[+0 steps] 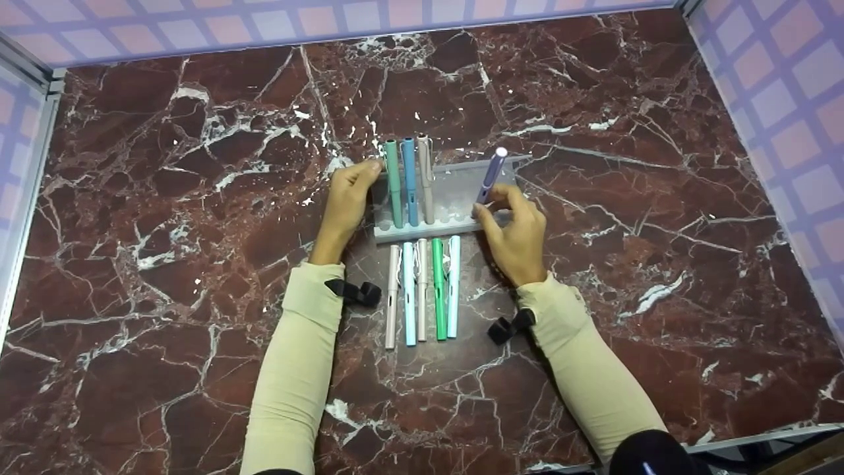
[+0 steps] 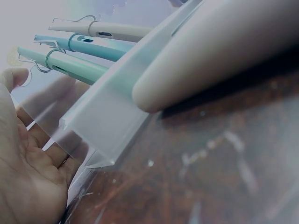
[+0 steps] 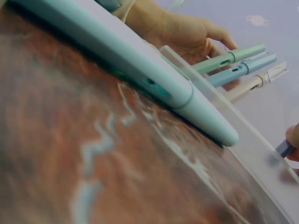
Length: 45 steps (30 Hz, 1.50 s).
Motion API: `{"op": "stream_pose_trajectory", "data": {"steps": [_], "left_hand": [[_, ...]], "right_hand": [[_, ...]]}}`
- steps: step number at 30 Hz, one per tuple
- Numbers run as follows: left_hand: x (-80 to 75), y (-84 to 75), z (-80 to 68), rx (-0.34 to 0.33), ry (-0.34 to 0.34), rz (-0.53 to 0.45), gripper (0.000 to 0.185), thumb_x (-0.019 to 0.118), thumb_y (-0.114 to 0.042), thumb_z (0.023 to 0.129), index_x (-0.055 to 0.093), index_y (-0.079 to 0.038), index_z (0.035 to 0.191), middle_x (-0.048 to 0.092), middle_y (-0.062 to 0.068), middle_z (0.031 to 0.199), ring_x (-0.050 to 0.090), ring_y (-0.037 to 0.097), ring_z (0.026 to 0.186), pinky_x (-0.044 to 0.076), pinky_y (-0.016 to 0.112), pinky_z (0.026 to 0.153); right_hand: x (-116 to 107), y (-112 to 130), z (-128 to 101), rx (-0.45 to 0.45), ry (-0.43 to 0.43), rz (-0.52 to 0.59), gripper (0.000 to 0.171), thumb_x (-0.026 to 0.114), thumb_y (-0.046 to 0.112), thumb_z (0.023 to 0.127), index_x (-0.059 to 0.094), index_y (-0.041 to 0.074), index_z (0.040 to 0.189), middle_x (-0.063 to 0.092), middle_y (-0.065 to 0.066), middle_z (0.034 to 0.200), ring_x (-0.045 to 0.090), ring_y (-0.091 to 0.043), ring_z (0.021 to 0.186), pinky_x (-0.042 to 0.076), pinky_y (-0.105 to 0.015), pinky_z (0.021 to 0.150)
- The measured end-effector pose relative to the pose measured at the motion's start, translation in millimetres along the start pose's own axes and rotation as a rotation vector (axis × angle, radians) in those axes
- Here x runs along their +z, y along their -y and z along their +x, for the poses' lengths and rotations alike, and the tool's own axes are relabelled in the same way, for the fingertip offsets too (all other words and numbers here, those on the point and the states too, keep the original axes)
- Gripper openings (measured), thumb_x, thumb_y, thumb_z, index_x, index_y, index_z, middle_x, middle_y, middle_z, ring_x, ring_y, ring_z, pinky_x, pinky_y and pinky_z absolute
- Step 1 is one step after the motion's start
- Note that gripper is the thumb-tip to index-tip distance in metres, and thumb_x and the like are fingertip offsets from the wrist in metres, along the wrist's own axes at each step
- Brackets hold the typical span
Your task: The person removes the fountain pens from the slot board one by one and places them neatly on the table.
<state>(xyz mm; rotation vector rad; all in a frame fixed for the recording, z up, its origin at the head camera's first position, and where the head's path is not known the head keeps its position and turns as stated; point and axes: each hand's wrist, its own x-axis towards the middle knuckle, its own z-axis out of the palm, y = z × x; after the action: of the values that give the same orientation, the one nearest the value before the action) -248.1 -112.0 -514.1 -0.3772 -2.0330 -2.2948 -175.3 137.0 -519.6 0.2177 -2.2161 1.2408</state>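
Note:
A clear plastic pen stand holds three upright pens at its left: a green pen, a blue pen and a beige pen. My left hand holds the stand's left edge, its thumb in front and fingers behind the clear panel. At the stand's right end, my right hand pinches a purple pen, tilted with its pale end up. The purple pen's lower end is hidden by the fingers; only a bit of it shows at the right wrist view's edge.
In front of the stand several pens lie side by side: beige pens, light blue pens and a green pen. They rest on a dark red marbled table. Checkered panels border the table.

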Motion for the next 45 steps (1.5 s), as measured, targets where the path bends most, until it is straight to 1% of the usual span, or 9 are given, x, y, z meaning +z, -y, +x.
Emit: {"op": "stream_pose_trajectory", "data": {"steps": [2, 5, 8, 11, 15, 21, 30, 40, 45], "left_hand": [[0.2, 0.3, 0.2, 0.007, -0.005, 0.005, 0.031, 0.048, -0.006, 0.097, 0.072, -0.004, 0.077, 0.054, 0.032, 0.065, 0.050, 0.018, 0.050, 0.044, 0.022, 0.045], [0.3, 0.1, -0.1, -0.006, -0.001, 0.003, 0.032, 0.048, -0.007, 0.098, 0.070, -0.004, 0.075, 0.052, 0.033, 0.065, 0.049, 0.018, 0.049, 0.043, 0.022, 0.044], [-0.1, -0.4, -0.6, -0.026, 0.010, -0.001, 0.034, 0.047, -0.008, 0.099, 0.067, 0.001, 0.073, 0.051, 0.034, 0.064, 0.049, 0.018, 0.048, 0.042, 0.022, 0.042], [-0.8, -0.8, -0.8, -0.036, 0.008, 0.000, 0.033, 0.048, -0.008, 0.100, 0.069, 0.003, 0.076, 0.053, 0.031, 0.064, 0.049, 0.017, 0.048, 0.042, 0.022, 0.043], [-1.9, -0.9, -1.0, -0.047, 0.006, 0.008, 0.031, 0.048, -0.007, 0.100, 0.073, 0.000, 0.085, 0.056, 0.028, 0.065, 0.050, 0.016, 0.048, 0.043, 0.022, 0.043], [-1.5, -1.8, -1.5, -0.069, 0.018, -0.001, 0.031, 0.047, -0.010, 0.101, 0.074, -0.003, 0.086, 0.055, 0.032, 0.068, 0.049, 0.017, 0.049, 0.042, 0.022, 0.043], [-0.9, -0.9, -0.3, -0.026, -0.010, 0.020, 0.031, 0.049, -0.005, 0.099, 0.073, -0.003, 0.080, 0.058, 0.021, 0.063, 0.050, 0.016, 0.050, 0.044, 0.022, 0.045], [-1.8, -0.9, -1.3, -0.043, 0.015, 0.001, 0.033, 0.048, -0.008, 0.100, 0.070, -0.008, 0.075, 0.054, 0.028, 0.063, 0.048, 0.017, 0.047, 0.041, 0.021, 0.042], [-0.4, -2.4, -1.2, -0.039, 0.012, 0.002, 0.033, 0.048, -0.008, 0.100, 0.070, -0.007, 0.075, 0.053, 0.029, 0.063, 0.048, 0.017, 0.047, 0.041, 0.021, 0.042]], "right_hand": [[-2, -1, 0, 0.004, 0.001, 0.005, 0.023, 0.080, 0.005, 0.083, 0.065, -0.003, 0.098, 0.074, -0.015, 0.088, 0.071, -0.028, 0.077, 0.060, -0.035, 0.073], [-6, -2, 0, 0.014, 0.001, 0.015, 0.023, 0.080, 0.004, 0.083, 0.065, -0.004, 0.099, 0.073, -0.015, 0.090, 0.071, -0.027, 0.078, 0.060, -0.032, 0.071], [-10, -4, 0, 0.027, -0.005, 0.012, 0.023, 0.080, 0.004, 0.083, 0.066, -0.005, 0.100, 0.073, -0.015, 0.090, 0.071, -0.028, 0.079, 0.059, -0.034, 0.074], [-13, -4, 0, 0.042, -0.016, 0.013, 0.022, 0.079, 0.004, 0.084, 0.066, -0.005, 0.099, 0.073, -0.014, 0.089, 0.070, -0.028, 0.080, 0.058, -0.035, 0.077], [-15, -5, 0, 0.038, -0.033, 0.009, 0.021, 0.079, 0.003, 0.084, 0.066, -0.005, 0.099, 0.072, -0.014, 0.088, 0.070, -0.026, 0.079, 0.058, -0.033, 0.078], [-16, -7, 0, 0.030, -0.049, 0.005, 0.021, 0.078, 0.002, 0.084, 0.066, -0.006, 0.099, 0.072, -0.015, 0.088, 0.070, -0.026, 0.080, 0.057, -0.030, 0.079], [-28, -14, 1, 0.092, -0.069, 0.004, 0.024, 0.079, 0.003, 0.084, 0.066, -0.006, 0.102, 0.073, -0.017, 0.092, 0.072, -0.029, 0.080, 0.060, -0.036, 0.076], [-46, -23, 1, 0.205, -0.092, -0.010, 0.023, 0.078, 0.006, 0.086, 0.065, -0.007, 0.102, 0.073, -0.017, 0.093, 0.072, -0.027, 0.079, 0.061, -0.029, 0.075], [-55, -28, 0, 0.200, -0.106, -0.043, 0.025, 0.078, 0.007, 0.087, 0.064, -0.008, 0.102, 0.073, -0.018, 0.093, 0.072, -0.029, 0.080, 0.061, -0.033, 0.076]]}}
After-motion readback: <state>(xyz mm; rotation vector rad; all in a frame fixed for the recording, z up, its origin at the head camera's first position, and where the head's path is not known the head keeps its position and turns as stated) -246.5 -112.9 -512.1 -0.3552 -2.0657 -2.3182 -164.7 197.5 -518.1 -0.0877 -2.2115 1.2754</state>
